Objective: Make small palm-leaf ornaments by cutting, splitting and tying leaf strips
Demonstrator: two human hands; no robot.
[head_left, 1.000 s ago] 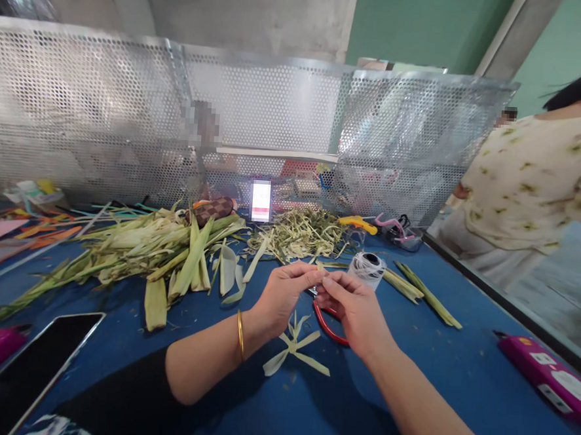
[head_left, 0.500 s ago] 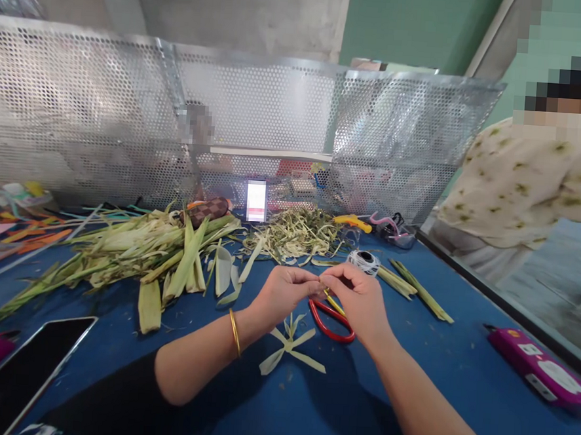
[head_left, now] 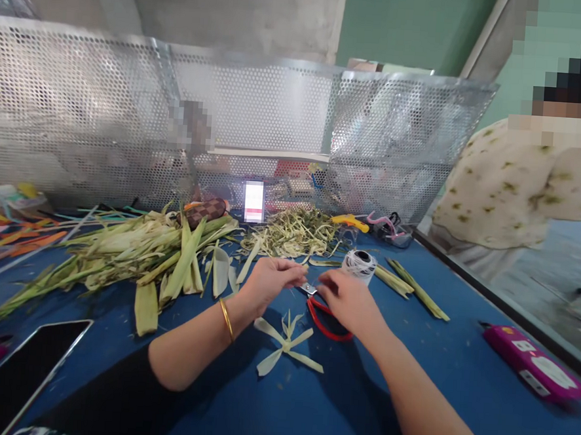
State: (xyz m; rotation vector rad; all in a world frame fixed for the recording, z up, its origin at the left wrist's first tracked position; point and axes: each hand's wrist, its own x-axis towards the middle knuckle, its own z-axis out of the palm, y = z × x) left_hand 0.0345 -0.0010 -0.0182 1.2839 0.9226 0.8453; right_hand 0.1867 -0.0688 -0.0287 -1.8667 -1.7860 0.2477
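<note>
My left hand [head_left: 277, 282], with a gold bangle at the wrist, is closed in a pinch. A small pale greenish bit shows at its fingertips, too small to name. My right hand [head_left: 347, 300] is a little to the right, fingers curled together; what they hold, if anything, is hidden. Under and between the hands lie red-handled scissors [head_left: 326, 323], partly covered by my right hand. Nearer me, a flower-like shape of pale leaf strips [head_left: 286, 345] lies flat on the blue table [head_left: 308, 415]. A spool of white thread [head_left: 359, 266] stands just beyond my right hand.
Piled husk leaves [head_left: 122, 240] spread left, and shredded strips [head_left: 294, 234] lie at the back. A phone [head_left: 30, 359] lies front left, a purple packet [head_left: 532, 363] right. Stalks [head_left: 418, 291] lie right. A perforated metal screen [head_left: 268, 104] stands behind; a person [head_left: 509, 185] is beyond the right edge.
My hands, touching at the fingertips before, have drawn apart. The right hand has opened a gap from the left, and the scissors' pivot now shows between them.
</note>
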